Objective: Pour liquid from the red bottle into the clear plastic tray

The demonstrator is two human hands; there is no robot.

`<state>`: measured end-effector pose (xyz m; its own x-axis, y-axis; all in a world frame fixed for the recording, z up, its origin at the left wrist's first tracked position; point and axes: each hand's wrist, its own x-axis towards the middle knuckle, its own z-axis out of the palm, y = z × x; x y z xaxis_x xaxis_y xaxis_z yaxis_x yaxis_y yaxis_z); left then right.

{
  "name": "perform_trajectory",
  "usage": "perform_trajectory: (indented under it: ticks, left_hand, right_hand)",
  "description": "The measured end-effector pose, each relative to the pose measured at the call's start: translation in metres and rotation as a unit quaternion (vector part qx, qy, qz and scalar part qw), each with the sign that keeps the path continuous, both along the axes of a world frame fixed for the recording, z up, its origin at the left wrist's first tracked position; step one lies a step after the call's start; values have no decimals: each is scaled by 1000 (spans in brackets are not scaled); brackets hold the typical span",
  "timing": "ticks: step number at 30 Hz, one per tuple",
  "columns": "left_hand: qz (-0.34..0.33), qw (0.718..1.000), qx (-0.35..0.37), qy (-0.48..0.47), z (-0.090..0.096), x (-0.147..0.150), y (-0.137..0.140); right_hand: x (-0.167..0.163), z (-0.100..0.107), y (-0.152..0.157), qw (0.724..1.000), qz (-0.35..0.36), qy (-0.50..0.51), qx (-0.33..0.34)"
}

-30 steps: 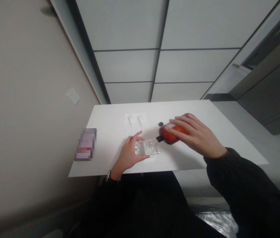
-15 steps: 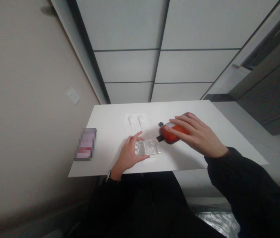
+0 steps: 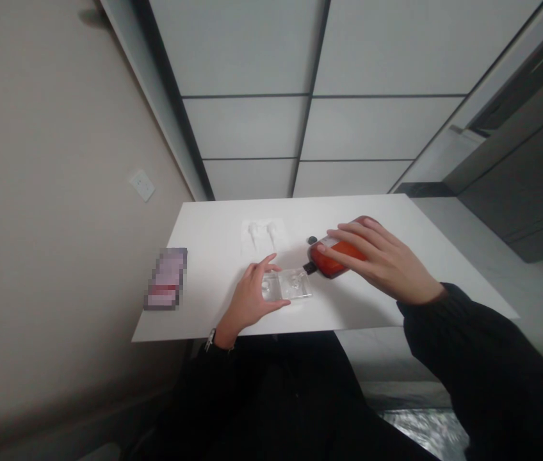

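From where I stand, the pouring looks under way. The left hand (image 3: pixel 247 294) grips the clear, rectangular, two-part plastic box (image 3: pixel 295 283) at its nine o'clock end, thumb on the near edge. The right hand (image 3: pixel 387 266) grasps the glossy orange-red bottle (image 3: pixel 330 266) at the box's two o'clock, tilted so its black neck (image 3: pixel 310 268) meets the box's edge. The small round black cap (image 3: pixel 312 241) lies on the white table (image 3: pixel 204 269) at one o'clock, so uncapping appears done. Righting and recapping seem left; I can't tell whether the box contains liquid.
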<state>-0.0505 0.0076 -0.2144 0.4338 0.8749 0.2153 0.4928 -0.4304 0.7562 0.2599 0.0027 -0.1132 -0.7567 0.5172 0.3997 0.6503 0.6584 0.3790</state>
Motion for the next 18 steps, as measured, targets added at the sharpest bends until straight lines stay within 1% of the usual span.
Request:
perform_trajectory:
  ticks: [8, 18]
  left_hand:
    - [0, 1000, -3, 1, 1, 0, 0]
    - [-1, 1000, -3, 2, 3, 1, 0]
  right_hand:
    - [0, 0, 1, 1000, -4, 9, -20]
    - [-2, 4, 1, 1000, 9, -11, -6]
